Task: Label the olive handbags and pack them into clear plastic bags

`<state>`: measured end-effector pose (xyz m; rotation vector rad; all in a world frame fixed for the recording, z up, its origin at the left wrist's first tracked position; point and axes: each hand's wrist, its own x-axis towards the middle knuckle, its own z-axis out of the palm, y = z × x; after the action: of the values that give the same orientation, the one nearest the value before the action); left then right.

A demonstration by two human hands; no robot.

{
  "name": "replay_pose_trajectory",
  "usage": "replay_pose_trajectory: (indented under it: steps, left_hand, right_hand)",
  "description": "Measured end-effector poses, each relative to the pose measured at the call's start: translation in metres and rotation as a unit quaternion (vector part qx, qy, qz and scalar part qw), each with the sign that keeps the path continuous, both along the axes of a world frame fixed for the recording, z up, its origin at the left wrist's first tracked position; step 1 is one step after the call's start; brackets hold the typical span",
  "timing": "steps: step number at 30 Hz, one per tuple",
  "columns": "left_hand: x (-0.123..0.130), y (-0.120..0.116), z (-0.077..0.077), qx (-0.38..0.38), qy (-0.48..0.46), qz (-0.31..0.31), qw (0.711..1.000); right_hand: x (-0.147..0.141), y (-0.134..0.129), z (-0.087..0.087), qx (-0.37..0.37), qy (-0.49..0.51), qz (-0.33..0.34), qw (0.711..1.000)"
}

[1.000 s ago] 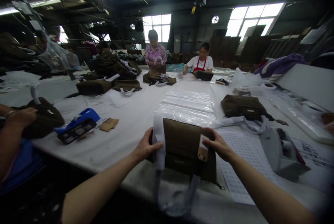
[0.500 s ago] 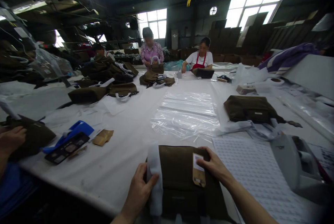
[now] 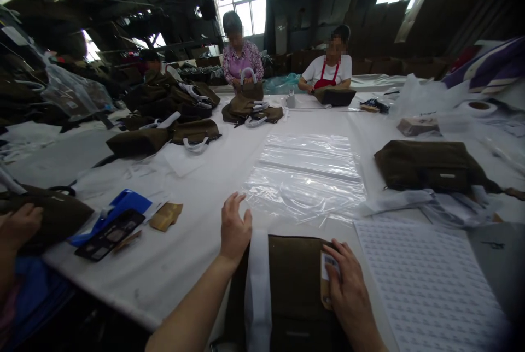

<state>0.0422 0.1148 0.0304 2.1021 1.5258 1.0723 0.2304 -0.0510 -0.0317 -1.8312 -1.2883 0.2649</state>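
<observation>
An olive-brown handbag (image 3: 297, 281) lies in front of me at the table's near edge, its lower part cut off by the frame. A white-wrapped strap (image 3: 258, 292) runs along its left side. My right hand (image 3: 350, 283) grips the bag's upper right edge, its thumb over a tan hang tag (image 3: 326, 286) with a white label. Beyond the bag's upper left corner, my left hand (image 3: 235, 226) is open, fingers apart and holding nothing. Its fingertips are close to a stack of clear plastic bags (image 3: 307, 177); whether they touch is hard to tell.
A printed label sheet (image 3: 426, 281) lies to the right, below another brown bag (image 3: 430, 166). On the left are a blue packet (image 3: 129, 204), a dark phone-like item (image 3: 110, 234) and a co-worker's hand (image 3: 22, 226) on a bag. Two people stand across the table beside more bags.
My left hand has let go of the wrapped strap and moved up toward the plastic bags. My right hand stays on the handbag, shifted slightly. The view has tilted down.
</observation>
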Motion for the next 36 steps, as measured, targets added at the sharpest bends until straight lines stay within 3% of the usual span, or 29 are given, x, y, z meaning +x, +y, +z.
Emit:
replay_pose_trajectory:
  steps: [1, 3, 5, 7, 10, 15, 17, 21, 24, 27, 29, 31, 33, 34, 36]
  left_hand:
    - [-0.003, 0.003, 0.001, 0.003, -0.038, 0.022, 0.999]
    - [-0.009, 0.008, 0.002, -0.053, -0.080, -0.012, 0.995]
    - [-0.013, 0.012, 0.003, -0.162, -0.056, -0.101, 0.980]
    - [-0.013, 0.017, 0.002, -0.257, 0.010, -0.198, 0.946]
    - [-0.006, 0.020, 0.002, -0.318, 0.085, -0.285, 0.900]
    - [0.006, 0.020, -0.002, -0.409, 0.070, -0.268, 0.870]
    - [0.004, 0.023, -0.003, -0.396, 0.046, -0.240, 0.885]
    - [-0.008, 0.034, 0.000, -0.290, -0.013, -0.135, 0.947]
    - [-0.014, 0.038, 0.004, -0.249, -0.047, -0.090, 0.963]
    - [-0.012, 0.034, 0.005, -0.270, 0.009, -0.200, 0.942]
    - [-0.009, 0.030, 0.007, -0.244, 0.060, -0.253, 0.934]
    - [-0.011, 0.027, 0.012, -0.168, 0.046, -0.194, 0.965]
    - [-0.021, 0.021, 0.019, -0.089, -0.057, -0.069, 0.992]
    - [-0.029, 0.014, 0.022, -0.060, -0.132, -0.011, 0.989]
    - [-0.049, -0.008, 0.023, -0.026, -0.303, 0.090, 0.948]
  right_hand:
    - [0.001, 0.000, 0.000, -0.002, 0.007, 0.001, 1.000]
    - [0.003, -0.001, 0.003, -0.003, 0.021, 0.001, 1.000]
    - [0.003, -0.002, 0.005, -0.001, 0.028, -0.002, 1.000]
    - [0.003, -0.002, 0.005, 0.002, 0.030, -0.003, 1.000]
    - [0.003, -0.002, 0.003, 0.008, 0.034, -0.001, 0.999]
    - [0.004, -0.001, 0.003, 0.020, 0.046, -0.002, 0.999]
    - [0.004, -0.001, 0.003, 0.017, 0.046, 0.000, 0.999]
    - [0.003, -0.002, 0.003, 0.020, 0.039, 0.004, 0.999]
    - [0.003, -0.003, 0.003, 0.024, 0.041, 0.005, 0.999]
    - [0.004, -0.002, 0.005, 0.029, 0.030, 0.007, 0.999]
    - [0.006, -0.001, 0.006, 0.042, 0.012, -0.009, 0.999]
    - [0.008, -0.001, 0.007, 0.062, -0.018, -0.036, 0.997]
    - [0.010, -0.001, 0.008, 0.082, -0.048, -0.045, 0.994]
    - [0.010, -0.001, 0.008, 0.089, -0.056, -0.036, 0.994]
    - [0.011, -0.002, 0.009, 0.096, -0.054, -0.006, 0.994]
